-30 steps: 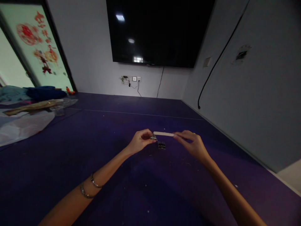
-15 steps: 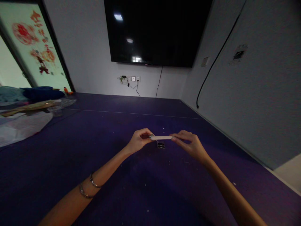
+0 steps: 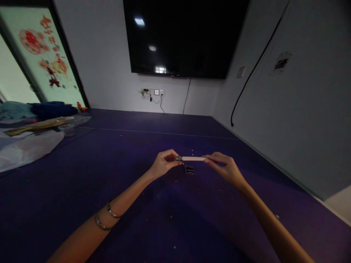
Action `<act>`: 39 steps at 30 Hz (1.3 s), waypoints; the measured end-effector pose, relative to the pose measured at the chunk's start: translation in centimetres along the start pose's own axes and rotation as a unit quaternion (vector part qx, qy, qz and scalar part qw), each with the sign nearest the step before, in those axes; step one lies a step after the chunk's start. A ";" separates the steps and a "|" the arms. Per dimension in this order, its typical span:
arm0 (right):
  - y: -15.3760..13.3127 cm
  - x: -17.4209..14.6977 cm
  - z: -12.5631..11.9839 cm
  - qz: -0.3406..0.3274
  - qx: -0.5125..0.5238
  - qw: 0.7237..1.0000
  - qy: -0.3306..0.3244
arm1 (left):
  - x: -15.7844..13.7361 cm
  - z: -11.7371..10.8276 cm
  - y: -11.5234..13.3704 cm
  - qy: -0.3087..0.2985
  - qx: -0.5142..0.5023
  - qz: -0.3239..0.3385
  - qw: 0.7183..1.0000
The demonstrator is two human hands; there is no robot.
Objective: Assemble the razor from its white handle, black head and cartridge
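Note:
Between my hands, a slim pale bar point(image 3: 193, 159) is held level above the purple floor, seen edge-on. My left hand point(image 3: 164, 163) pinches a small grey metallic piece point(image 3: 178, 158) at the bar's left end. Whether this piece is joined to the bar or only touches it, I cannot tell. The thumb and fingers of my right hand point(image 3: 223, 166) are closed on the bar's right end. Just below the bar, a small dark item with a few lighter lines point(image 3: 189, 169) lies on the floor; its kind is unclear.
A large black television point(image 3: 183, 40) hangs on the wall over sockets point(image 3: 156, 92) and cables. At left lie a white sheet point(image 3: 33, 151), a dark blue cloth bundle point(image 3: 53, 109) and a small orange object point(image 3: 81, 107). A black cable point(image 3: 248, 82) runs down the right wall.
The pale bar and my right hand have shifted slightly right, away from my left fingers. More of the grey metallic piece shows at the left end. The whole view has moved a little.

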State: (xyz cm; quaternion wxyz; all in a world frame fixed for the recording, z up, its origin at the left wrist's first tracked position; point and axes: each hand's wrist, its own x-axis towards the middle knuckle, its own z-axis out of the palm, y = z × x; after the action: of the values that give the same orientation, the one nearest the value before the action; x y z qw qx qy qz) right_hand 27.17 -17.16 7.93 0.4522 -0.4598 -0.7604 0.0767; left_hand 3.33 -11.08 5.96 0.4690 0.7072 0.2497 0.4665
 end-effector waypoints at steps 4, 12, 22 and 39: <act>0.1 0.0 0.0 -0.005 0.002 1.000 0.003 | 0.0 0.0 -0.1 0.004 -0.004 -0.004 1.000; 0.7 0.0 -0.1 -0.001 0.008 1.000 0.009 | -0.2 0.2 0.4 -0.003 -0.011 -0.002 1.000; 0.6 0.0 -0.1 -0.009 0.010 1.000 0.007 | 0.0 0.2 0.3 0.001 -0.019 0.001 1.000; -0.8 -0.2 0.3 -0.032 -0.077 0.996 -0.005 | -0.1 0.1 -0.4 -0.008 0.004 -0.003 1.000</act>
State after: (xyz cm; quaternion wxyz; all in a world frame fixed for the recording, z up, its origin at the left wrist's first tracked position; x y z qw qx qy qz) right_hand 26.47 -17.72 8.10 0.4137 -0.4684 -0.7807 0.0055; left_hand 3.47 -10.99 5.53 0.4693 0.7122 0.2496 0.4586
